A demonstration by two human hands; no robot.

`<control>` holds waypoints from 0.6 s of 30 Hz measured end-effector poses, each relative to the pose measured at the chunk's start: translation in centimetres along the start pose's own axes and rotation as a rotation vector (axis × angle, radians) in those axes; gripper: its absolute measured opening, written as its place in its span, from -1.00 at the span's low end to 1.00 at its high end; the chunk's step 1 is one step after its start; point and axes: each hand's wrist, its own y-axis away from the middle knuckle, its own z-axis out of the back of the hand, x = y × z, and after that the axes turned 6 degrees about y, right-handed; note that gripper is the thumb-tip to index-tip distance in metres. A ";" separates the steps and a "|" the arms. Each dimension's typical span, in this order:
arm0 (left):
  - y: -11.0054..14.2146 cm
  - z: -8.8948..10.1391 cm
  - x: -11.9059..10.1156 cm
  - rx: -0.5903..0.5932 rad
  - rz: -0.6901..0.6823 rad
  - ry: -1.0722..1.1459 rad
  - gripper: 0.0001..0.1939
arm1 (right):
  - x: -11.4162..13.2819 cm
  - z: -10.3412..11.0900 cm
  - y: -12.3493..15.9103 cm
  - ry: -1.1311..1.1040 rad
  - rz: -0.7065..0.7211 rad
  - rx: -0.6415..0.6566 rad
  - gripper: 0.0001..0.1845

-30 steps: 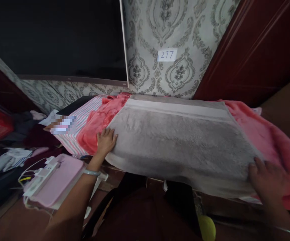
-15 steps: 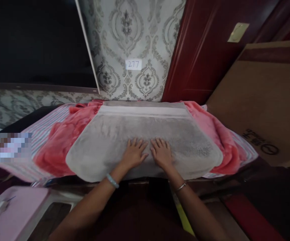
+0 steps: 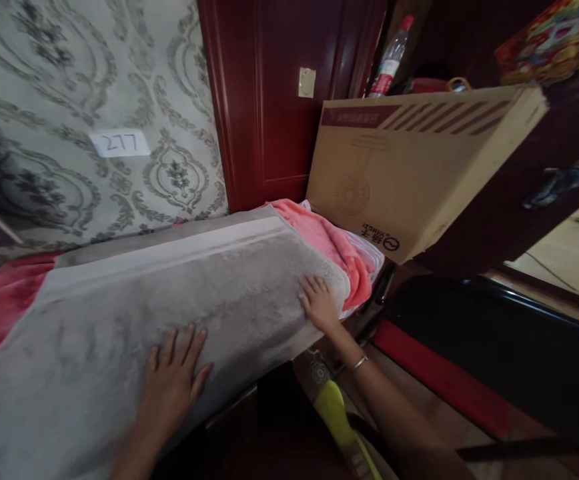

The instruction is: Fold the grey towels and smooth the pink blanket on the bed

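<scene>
A grey plush mat [image 3: 239,280] with a pale band along its far side lies spread out in front of me. My left hand [image 3: 172,377] rests flat on its near part, fingers spread. Further right, near the mat's right corner, my right hand [image 3: 319,303] lies on the plush with its fingers stretched out. Neither hand grips anything. Under the mat, a coral-pink blanket [image 3: 332,243] sticks out at the right, over a striped cloth [image 3: 369,250]. More pink blanket shows at the left edge.
A large cardboard box [image 3: 399,153] leans beyond the right end, with a plastic bottle [image 3: 391,60] behind it. A dark red door [image 3: 264,133] and patterned wallpaper [image 3: 169,100] stand at the back. Below right are a black-topped bench [image 3: 509,340] and something yellow-green [image 3: 332,407].
My view has turned to the right. My hands, close together at mid-mat before, are now apart; the right hand has slid toward the mat's right corner.
</scene>
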 end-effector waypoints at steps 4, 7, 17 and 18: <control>-0.1 0.0 -0.1 -0.007 0.007 -0.006 -0.39 | -6.2 -0.8 0.1 -0.012 -0.185 -0.122 -0.45; -0.2 0.0 -0.1 -0.019 -0.001 -0.009 -0.38 | -8.6 -1.8 0.6 -0.135 -0.281 -0.262 -0.42; -0.2 -0.1 -0.2 -0.032 0.004 -0.009 -0.37 | -10.6 -4.5 0.9 -0.611 -0.580 -0.300 -0.23; -0.2 -0.2 -0.1 -0.028 0.008 -0.009 -0.37 | -10.8 -4.6 0.9 -0.633 -0.569 -0.271 -0.20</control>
